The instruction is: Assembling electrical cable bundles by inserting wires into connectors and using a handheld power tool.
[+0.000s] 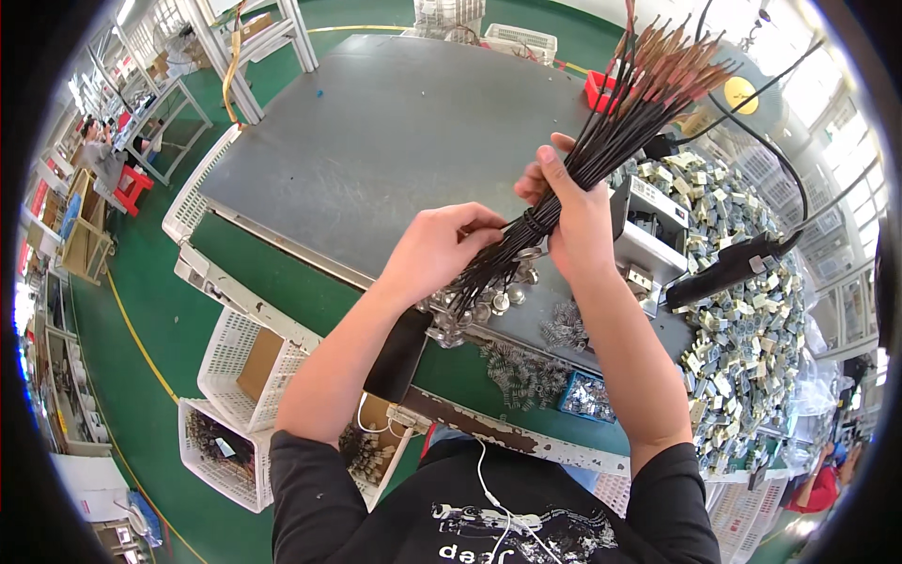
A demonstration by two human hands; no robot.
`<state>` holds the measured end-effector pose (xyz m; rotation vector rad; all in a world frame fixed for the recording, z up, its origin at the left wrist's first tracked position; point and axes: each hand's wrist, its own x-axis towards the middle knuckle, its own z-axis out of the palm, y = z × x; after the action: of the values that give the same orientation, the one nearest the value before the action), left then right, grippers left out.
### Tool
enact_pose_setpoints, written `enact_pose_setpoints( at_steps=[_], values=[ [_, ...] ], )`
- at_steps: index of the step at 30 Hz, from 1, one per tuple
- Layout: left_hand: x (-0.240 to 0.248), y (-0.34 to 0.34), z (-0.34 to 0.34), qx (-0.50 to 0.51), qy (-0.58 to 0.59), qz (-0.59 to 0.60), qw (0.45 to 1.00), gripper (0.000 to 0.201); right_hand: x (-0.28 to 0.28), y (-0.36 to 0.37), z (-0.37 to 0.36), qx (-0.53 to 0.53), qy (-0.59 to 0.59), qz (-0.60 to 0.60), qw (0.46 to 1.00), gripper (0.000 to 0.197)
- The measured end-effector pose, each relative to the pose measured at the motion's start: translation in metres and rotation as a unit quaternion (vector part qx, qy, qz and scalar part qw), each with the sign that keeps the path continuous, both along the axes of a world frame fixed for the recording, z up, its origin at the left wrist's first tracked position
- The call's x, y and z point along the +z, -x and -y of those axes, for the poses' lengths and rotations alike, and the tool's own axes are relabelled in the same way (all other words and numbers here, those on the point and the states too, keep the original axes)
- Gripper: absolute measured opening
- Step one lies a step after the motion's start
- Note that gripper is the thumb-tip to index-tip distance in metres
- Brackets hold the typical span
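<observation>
A long bundle of thin black wires (601, 155) slants across the front of me, its reddish-brown ends fanning out at the upper right. Round the upper middle of it my right hand (575, 211) is closed, thumb up along the wires. Lower down, the fingers of my left hand (437, 246) pinch the bundle near a dark band (536, 222) wound about it. Shiny round metal caps (489, 305) cluster at the wires' lower end, partly hidden by the wires and my left wrist.
A grey tabletop (376, 132) spreads ahead. On the right are an open metal box (653, 226), a thick black cylindrical tool (719, 274) with a cable, and a heap of small metal parts (752, 348). Near me lie coiled springs (521, 376) and a blue tray (587, 397); white crates (246, 367) stand lower left.
</observation>
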<state>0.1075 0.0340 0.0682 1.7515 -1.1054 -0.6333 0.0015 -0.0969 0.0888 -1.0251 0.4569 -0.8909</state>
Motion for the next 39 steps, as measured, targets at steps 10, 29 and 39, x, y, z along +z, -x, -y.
enact_pose_setpoints(
  at_steps=[10,29,39],
  values=[
    [-0.059,-0.022,-0.08,0.096,0.078,-0.011,0.992,0.027,0.023,0.048,0.035,0.143,0.036,0.196,0.969,0.028],
    [-0.067,0.034,-0.082,0.059,0.296,0.044,0.952,0.035,0.024,0.057,0.026,0.209,-0.011,0.308,0.928,0.047],
    [-0.04,-0.001,-0.085,0.04,0.306,0.041,0.95,0.066,0.047,0.068,0.022,0.513,0.124,0.318,0.788,0.037]
  ],
)
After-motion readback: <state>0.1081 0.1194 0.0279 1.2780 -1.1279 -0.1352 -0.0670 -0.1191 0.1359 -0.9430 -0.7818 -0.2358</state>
